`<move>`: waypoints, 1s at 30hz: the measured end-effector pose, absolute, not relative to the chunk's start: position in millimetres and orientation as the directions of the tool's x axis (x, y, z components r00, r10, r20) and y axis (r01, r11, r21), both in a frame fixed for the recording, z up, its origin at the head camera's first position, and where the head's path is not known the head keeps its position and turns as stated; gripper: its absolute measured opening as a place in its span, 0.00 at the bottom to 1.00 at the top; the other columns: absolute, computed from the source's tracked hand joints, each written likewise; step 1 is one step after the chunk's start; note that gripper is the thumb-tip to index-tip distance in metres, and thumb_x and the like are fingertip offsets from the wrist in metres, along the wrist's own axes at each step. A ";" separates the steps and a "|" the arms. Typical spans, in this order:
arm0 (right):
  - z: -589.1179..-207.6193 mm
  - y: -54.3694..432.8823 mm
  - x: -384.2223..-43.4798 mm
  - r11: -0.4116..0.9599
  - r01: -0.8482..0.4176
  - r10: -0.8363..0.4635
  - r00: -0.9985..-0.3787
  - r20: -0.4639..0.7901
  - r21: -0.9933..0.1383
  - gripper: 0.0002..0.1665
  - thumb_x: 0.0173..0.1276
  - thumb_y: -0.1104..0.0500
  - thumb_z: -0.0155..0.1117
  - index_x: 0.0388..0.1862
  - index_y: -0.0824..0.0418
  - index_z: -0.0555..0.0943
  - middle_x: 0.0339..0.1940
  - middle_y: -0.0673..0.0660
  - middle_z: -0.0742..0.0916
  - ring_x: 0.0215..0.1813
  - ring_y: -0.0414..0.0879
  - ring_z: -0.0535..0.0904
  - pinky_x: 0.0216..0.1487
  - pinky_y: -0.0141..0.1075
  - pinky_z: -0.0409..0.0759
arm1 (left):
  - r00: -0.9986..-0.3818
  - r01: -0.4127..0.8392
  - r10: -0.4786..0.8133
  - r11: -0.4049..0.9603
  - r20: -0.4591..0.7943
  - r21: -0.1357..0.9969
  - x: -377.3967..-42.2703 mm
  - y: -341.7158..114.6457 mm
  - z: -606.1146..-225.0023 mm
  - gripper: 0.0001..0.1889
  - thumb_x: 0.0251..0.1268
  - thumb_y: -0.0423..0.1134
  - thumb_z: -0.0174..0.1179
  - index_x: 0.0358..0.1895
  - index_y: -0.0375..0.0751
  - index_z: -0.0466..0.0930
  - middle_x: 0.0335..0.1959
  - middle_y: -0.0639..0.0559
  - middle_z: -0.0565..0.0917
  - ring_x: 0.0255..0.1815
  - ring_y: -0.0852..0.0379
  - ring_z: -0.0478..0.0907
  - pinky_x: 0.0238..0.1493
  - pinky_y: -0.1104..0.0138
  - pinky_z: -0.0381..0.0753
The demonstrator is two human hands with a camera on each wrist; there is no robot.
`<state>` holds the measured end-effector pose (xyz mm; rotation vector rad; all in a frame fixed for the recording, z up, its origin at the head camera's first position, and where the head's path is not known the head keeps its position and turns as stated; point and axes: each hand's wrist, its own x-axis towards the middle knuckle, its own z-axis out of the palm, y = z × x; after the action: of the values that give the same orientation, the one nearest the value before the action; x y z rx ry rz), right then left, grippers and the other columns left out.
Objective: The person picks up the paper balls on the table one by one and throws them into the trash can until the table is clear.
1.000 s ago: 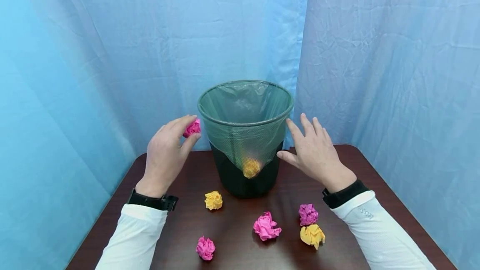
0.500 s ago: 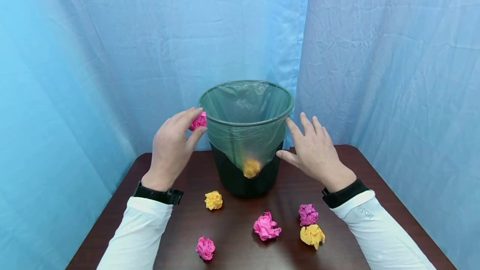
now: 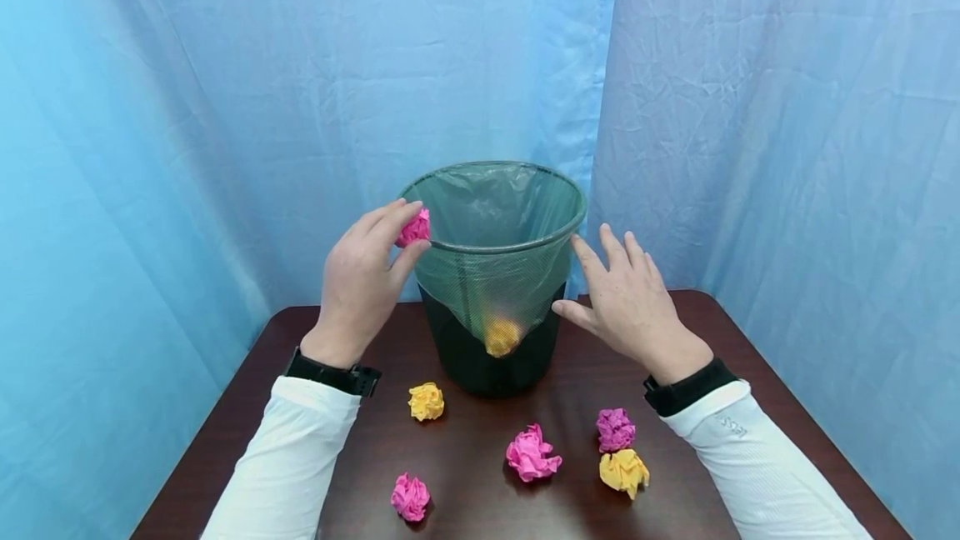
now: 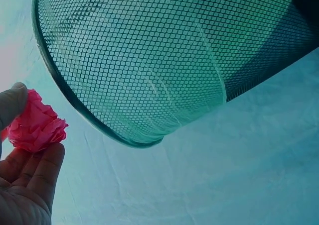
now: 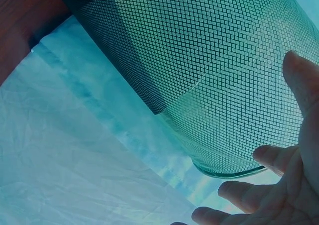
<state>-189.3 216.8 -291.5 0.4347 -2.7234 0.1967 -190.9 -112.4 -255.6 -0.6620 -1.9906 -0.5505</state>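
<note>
My left hand (image 3: pixel 365 277) pinches a crumpled pink paper ball (image 3: pixel 415 228) between thumb and fingers, at the left rim of a mesh wastebasket (image 3: pixel 480 373). In the left wrist view the pink ball (image 4: pixel 37 123) sits just outside the rim. A thin plastic liner (image 3: pixel 487 202) lines the basket and folds over its edge. Through the mesh at the front shows a yellow paper ball (image 3: pixel 502 337). On the basket's right side, my right hand (image 3: pixel 633 307) is spread, its fingertips close by the wall; the right wrist view shows its thumb (image 5: pixel 301 78) over the mesh.
Several crumpled paper balls lie on the dark wooden table (image 3: pixel 360 457): a yellow one (image 3: pixel 426 402), a pink one (image 3: pixel 410 497), a larger pink one (image 3: pixel 532 452), and a purple one (image 3: pixel 616 429) against another yellow (image 3: pixel 624 472). Blue curtains (image 3: pixel 300 107) hang behind and at both sides.
My left hand has moved right and up with the pink paper ball, from beside the basket to its left rim. My right hand has stayed in place.
</note>
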 end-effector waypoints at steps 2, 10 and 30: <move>-291.3 216.7 -189.0 0.942 -0.327 -0.275 -0.880 0.388 -0.076 0.57 0.69 0.33 0.69 0.85 0.58 0.57 0.83 0.75 0.60 0.80 0.79 0.53 0.74 0.74 0.59 | -0.420 0.648 0.230 0.753 0.878 0.113 -191.7 -110.3 -254.5 0.29 0.62 0.38 0.76 0.67 0.40 0.82 0.61 0.41 0.85 0.65 0.46 0.82 0.60 0.51 0.85; -291.8 217.5 -189.3 0.939 -0.334 -0.276 -0.874 0.401 -0.081 0.57 0.69 0.33 0.69 0.85 0.58 0.58 0.83 0.75 0.60 0.80 0.80 0.54 0.73 0.74 0.59 | -0.439 0.647 0.234 0.752 0.867 0.124 -195.4 -102.2 -252.7 0.28 0.64 0.38 0.74 0.68 0.40 0.81 0.63 0.38 0.82 0.63 0.45 0.81 0.55 0.52 0.87; -293.6 219.7 -190.8 0.940 -0.330 -0.275 -0.877 0.394 -0.080 0.57 0.69 0.33 0.68 0.85 0.58 0.58 0.83 0.75 0.60 0.81 0.79 0.53 0.73 0.75 0.59 | -0.469 0.649 0.261 0.750 0.844 0.129 -200.6 -91.5 -253.2 0.27 0.68 0.40 0.71 0.69 0.41 0.80 0.64 0.39 0.81 0.64 0.47 0.81 0.57 0.54 0.86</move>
<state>-190.8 219.7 -293.6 0.4394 -2.7115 0.2036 -200.6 -91.5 -253.2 -0.6840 -2.0591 -0.5539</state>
